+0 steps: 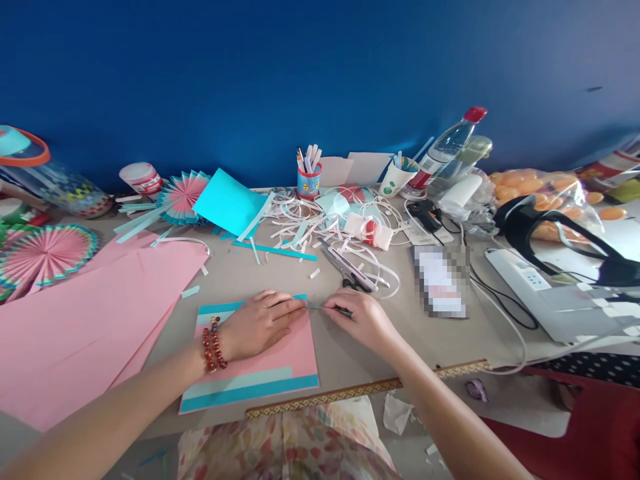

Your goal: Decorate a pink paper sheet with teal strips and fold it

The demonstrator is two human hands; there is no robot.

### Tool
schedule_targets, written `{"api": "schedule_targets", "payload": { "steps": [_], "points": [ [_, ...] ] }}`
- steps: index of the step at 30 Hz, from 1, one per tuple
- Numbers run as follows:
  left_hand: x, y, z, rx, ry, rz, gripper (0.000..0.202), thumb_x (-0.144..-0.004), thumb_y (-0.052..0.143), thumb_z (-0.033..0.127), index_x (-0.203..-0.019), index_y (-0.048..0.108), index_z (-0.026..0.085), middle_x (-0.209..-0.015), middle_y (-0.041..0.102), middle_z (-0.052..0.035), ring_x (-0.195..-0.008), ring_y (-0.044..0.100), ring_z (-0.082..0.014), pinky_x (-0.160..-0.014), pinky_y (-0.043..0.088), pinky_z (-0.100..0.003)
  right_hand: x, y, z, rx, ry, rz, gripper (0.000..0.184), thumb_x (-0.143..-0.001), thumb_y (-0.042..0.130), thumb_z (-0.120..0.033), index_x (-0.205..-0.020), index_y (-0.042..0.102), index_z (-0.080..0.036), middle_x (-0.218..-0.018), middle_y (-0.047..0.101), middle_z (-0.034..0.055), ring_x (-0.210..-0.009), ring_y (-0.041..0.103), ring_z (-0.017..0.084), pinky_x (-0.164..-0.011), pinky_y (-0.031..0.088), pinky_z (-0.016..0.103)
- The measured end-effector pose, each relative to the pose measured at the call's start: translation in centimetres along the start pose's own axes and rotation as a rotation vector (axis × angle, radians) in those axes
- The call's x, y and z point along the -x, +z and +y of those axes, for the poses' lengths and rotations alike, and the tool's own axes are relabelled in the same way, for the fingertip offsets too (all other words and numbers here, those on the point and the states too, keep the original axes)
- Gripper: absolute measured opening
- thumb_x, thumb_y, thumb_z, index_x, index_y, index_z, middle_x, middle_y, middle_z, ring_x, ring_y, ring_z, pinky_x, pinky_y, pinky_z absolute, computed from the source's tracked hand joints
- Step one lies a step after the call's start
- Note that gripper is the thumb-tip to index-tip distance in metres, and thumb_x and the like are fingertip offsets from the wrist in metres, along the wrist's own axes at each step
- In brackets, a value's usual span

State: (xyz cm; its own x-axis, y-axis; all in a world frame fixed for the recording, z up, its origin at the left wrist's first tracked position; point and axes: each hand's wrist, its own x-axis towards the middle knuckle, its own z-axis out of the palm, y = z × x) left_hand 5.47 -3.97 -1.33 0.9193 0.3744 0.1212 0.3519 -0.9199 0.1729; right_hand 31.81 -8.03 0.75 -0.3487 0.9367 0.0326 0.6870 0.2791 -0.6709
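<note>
My left hand (263, 325) lies flat, fingers stretched out, on a pink sheet of paper (300, 347) with blue and pale green strips along its edges. Its fingertips reach the sheet's upper right corner. Just right of that corner, my right hand (360, 313) is closed around a slim dark-handled tool (344, 311). The thin tip points left at the paper's edge; I cannot make out its exact kind. Behind my right hand lie scissors (345, 267) with black handles, next to a pale pink-and-white strip-like tool.
Large pink sheets (90, 320) cover the left side near a folded paper fan (47, 257). White strip scraps (295, 220) pile up behind, with a pencil cup (309, 181), a blue sheet (227, 203) and a glue gun (425, 215). A phone (443, 280) and power strip (530, 287) are right.
</note>
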Motion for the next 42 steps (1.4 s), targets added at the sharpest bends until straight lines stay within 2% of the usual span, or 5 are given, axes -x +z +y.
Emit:
{"api": "schedule_targets", "payload": {
  "steps": [9,19,28,35,42],
  "points": [
    [-0.1,0.2,0.1,-0.007,-0.006,0.027,0.039,-0.101,0.04,0.025,-0.139,0.048,0.021,-0.139,0.056,-0.0056,-0.123,0.048,-0.0193,-0.104,0.036,-0.036,3.3,-0.6,0.4,0.049,-0.086,-0.026,0.027,-0.099,0.044,-0.032,-0.096,0.07,-0.023,-0.092,0.07,0.0062,-0.086,0.064,0.017,-0.077,0.047,0.027],
    [0.0,-0.3,-0.1,-0.066,0.037,0.005,0.043,-0.098,0.045,0.02,-0.14,0.046,0.023,-0.143,0.052,-0.0045,-0.119,0.048,-0.0204,-0.1,0.037,-0.037,4.9,-0.5,0.0,-0.104,0.128,0.004,0.019,-0.095,0.051,-0.034,-0.087,0.064,-0.023,-0.084,0.068,0.0006,-0.076,0.062,0.014,-0.069,0.044,0.023],
    [-0.3,-0.7,-0.2,-0.069,0.058,0.016,0.04,-0.101,0.039,0.023,-0.141,0.046,0.023,-0.147,0.048,-0.0045,-0.124,0.047,-0.0215,-0.104,0.038,-0.04,4.7,0.1,-0.9,-0.148,0.226,-0.043,0.019,-0.092,0.054,-0.036,-0.1,0.066,-0.023,-0.078,0.069,-0.0015,-0.07,0.061,0.014,-0.064,0.041,0.023],
    [2.6,-2.8,2.9,0.1,0.031,0.104,0.029,-0.099,0.043,0.022,-0.124,0.058,0.016,-0.132,0.059,-0.011,-0.122,0.051,-0.0226,-0.103,0.043,-0.04,5.0,0.1,-2.2,-0.189,0.23,-0.103,0.016,-0.091,0.054,-0.032,-0.094,0.067,-0.023,-0.083,0.069,-0.0013,-0.074,0.061,0.014,-0.067,0.041,0.022],
    [5.8,-1.8,7.3,0.165,-0.009,0.107,0.024,-0.097,0.045,0.016,-0.115,0.06,0.013,-0.112,0.065,-0.0095,-0.109,0.054,-0.0228,-0.094,0.049,-0.039,5.0,1.4,-3.8,-0.229,0.162,-0.214,0.015,-0.091,0.056,-0.027,-0.099,0.067,-0.025,-0.093,0.071,-0.0019,-0.082,0.062,0.013,-0.072,0.041,0.021]
  ]
}}
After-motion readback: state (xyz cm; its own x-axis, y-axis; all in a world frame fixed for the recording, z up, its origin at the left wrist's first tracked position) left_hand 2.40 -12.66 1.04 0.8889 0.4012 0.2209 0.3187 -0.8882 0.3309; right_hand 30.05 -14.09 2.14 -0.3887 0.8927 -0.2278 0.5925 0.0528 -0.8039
